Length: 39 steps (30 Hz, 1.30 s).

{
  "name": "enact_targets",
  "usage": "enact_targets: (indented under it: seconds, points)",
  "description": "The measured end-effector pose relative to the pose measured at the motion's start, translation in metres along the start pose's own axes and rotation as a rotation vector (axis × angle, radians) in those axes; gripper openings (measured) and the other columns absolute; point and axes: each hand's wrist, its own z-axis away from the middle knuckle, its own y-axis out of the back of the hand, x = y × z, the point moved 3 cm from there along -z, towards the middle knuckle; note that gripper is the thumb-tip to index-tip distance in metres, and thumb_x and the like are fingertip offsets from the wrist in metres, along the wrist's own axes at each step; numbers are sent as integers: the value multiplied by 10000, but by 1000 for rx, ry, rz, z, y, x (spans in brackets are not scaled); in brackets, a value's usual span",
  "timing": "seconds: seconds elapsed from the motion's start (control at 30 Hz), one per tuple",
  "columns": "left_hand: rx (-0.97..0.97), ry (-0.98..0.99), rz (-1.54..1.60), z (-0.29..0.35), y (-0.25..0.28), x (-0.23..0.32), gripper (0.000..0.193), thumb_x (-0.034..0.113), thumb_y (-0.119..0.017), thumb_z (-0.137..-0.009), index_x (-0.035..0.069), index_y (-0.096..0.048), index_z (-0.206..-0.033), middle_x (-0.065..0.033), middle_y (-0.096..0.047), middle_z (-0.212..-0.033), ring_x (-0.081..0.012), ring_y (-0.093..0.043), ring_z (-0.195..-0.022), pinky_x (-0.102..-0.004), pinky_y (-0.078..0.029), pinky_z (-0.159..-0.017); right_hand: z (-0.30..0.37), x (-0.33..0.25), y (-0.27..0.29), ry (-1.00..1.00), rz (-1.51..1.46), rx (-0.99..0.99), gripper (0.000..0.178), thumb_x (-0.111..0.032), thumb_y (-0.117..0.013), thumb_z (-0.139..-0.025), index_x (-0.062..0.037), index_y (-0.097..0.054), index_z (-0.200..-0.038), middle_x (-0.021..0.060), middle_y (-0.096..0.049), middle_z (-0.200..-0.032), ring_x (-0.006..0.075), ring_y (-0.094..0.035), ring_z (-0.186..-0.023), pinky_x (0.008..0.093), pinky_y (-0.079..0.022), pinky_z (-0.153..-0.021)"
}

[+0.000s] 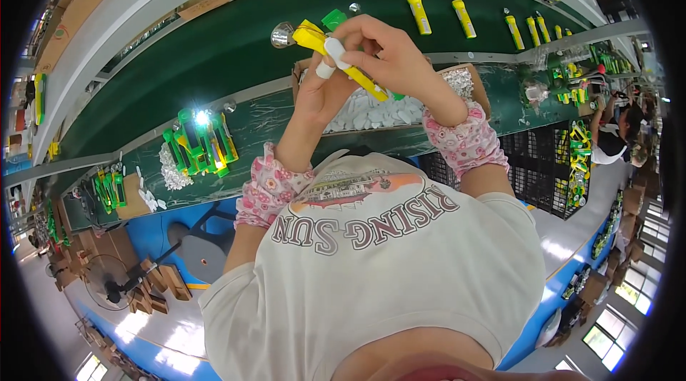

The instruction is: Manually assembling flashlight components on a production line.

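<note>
Both hands are raised over a cardboard box at the bench. My left hand (pixel 320 101), a white cover on one finger, is closed around a yellow flashlight body (pixel 309 36) from below. A shiny cone reflector (pixel 282 35) sits at the body's upper left end. My right hand (pixel 391 59) comes from the right, its thumb and fingers pinching a white oval piece (pixel 334 51) against the body's side. A green part (pixel 334 20) shows just beyond the right fingers; whether it belongs to this flashlight I cannot tell.
White oval pieces (pixel 375 111) fill the box below my hands. Green and yellow flashlights (pixel 200 141), one lit, stand clustered at left. Yellow flashlights (pixel 419 13) lie along the green belt (pixel 179 70). A black crate (pixel 532 166) and another person (pixel 611 131) are at right.
</note>
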Motion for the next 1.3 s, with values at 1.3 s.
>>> enact_targets:
  seconds: [1.3]
  points:
    - [266,-118,-78,18,-12,18,491,418,-249,-1042,84,-333,-1392,-238,-456,-1374,-326,-466,-1276,-485,-374,-1068,63,18,4,20,201,50,616,-47,-781,-750,-56,-526,-1311,111,-483,-1232,218,-569,-1072,325,-503,-847]
